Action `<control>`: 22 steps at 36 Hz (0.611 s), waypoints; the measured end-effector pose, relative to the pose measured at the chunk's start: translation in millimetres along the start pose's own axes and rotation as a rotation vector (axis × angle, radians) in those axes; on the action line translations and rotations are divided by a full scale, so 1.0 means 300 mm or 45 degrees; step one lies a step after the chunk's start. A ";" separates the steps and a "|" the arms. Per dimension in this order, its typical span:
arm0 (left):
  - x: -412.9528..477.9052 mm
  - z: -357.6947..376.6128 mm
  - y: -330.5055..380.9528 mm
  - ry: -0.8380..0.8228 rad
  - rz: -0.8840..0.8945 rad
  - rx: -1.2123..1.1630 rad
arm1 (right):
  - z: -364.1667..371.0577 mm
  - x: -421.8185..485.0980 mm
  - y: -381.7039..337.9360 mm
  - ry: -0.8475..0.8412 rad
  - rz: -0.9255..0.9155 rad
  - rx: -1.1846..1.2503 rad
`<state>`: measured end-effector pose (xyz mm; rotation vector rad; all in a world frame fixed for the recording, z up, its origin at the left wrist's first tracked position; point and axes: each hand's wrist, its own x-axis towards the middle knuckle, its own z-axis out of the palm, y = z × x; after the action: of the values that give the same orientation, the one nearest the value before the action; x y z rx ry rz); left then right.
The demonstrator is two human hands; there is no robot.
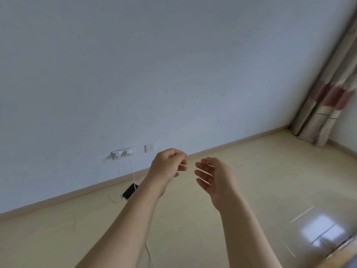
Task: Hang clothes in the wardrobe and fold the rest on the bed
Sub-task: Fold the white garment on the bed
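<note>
No clothes, wardrobe or bed appear in the head view. Both my bare arms reach forward over a beige floor. My left hand hangs in the air with its fingers loosely curled and holds nothing. My right hand is just to its right, palm turned left, fingers relaxed and spread, also holding nothing. A small gap separates the two hands.
A plain white wall fills the upper view, with wall sockets low down. A white cable runs from them to a black phone on the floor. A patterned curtain hangs in the right corner.
</note>
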<state>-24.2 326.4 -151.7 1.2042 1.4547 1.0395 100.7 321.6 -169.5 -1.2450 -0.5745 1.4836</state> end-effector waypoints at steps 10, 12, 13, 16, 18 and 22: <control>0.502 0.066 0.105 -0.321 0.101 0.122 | 0.091 0.342 -0.141 0.285 -0.079 0.204; 0.552 0.099 0.119 -0.396 0.088 0.128 | 0.070 0.382 -0.155 0.359 -0.072 0.233; 0.599 0.148 0.130 -0.471 0.078 0.137 | 0.037 0.427 -0.171 0.434 -0.090 0.267; 0.627 0.187 0.126 -0.521 0.059 0.153 | 0.007 0.460 -0.189 0.474 -0.072 0.315; 0.647 0.210 0.124 -0.540 0.070 0.138 | -0.009 0.480 -0.199 0.490 -0.078 0.322; 0.735 0.364 0.136 -0.675 0.034 0.168 | -0.127 0.552 -0.247 0.622 -0.100 0.394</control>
<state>75.6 554.6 -164.8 1.4617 1.1008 0.5800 183.9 486.5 -184.2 -1.2596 -0.0625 1.0952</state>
